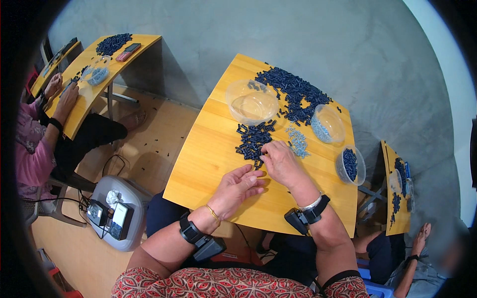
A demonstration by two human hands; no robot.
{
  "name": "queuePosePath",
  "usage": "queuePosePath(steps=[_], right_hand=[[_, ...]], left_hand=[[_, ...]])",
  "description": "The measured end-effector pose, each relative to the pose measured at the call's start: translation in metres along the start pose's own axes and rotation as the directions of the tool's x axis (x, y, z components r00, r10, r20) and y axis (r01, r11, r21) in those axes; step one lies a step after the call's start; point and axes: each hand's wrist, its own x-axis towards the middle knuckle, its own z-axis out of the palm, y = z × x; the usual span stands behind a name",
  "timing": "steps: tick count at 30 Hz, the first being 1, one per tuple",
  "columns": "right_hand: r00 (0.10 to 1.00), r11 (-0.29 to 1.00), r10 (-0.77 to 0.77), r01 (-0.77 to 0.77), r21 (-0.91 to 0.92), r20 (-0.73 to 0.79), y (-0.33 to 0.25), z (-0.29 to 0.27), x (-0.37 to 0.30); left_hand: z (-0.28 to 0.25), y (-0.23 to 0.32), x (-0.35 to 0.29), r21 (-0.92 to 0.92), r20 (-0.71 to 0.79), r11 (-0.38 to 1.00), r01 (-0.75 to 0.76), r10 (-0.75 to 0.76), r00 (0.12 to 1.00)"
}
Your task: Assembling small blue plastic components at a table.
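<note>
Palm turned partly up, my left hand rests over the near middle of the wooden table, its fingers apart with nothing visible in them. My right hand is closed in a pinch at the near edge of a small heap of dark blue tube-like pieces. What its fingertips hold, if anything, is hidden. Just beyond that hand lies a little spread of pale blue pin-like pieces. A much bigger pile of the dark blue pieces covers the table's far side.
Between the piles stands a large clear bowl. To the right are one clear bowl with pale blue pieces and another holding dark blue pieces. People work at tables on both sides. A grey bin carrying devices stands at left.
</note>
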Motion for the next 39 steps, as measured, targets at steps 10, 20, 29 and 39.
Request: queuePosePath(steps=[10,20,29,39], right_hand=[[0.997,0.991,0.051,-0.043,-0.127,0.062,-0.009,0.001,0.002],[0.961,0.88,0.273,-0.231,0.415,-0.044,0.009,-0.02,-0.021],[0.954,0.638,0.297,-0.217,0.739,0.023,-0.011,-0.014,-0.057],[0.959,0.71,0.283,-0.201,0.675,-0.013,-0.032,-0.011,-0.057]], left_hand=[[-0.005,0.001,0.007,-0.053,0.062,0.995,0.079,-0.075,0.995],[-0.002,0.007,0.003,0.032,0.083,0.991,0.13,-0.132,0.988],[-0.001,0.002,0.005,0.129,0.07,0.984,0.123,-0.132,0.989],[0.0,-0.003,0.003,0.173,0.03,0.984,0.048,-0.054,0.998]])
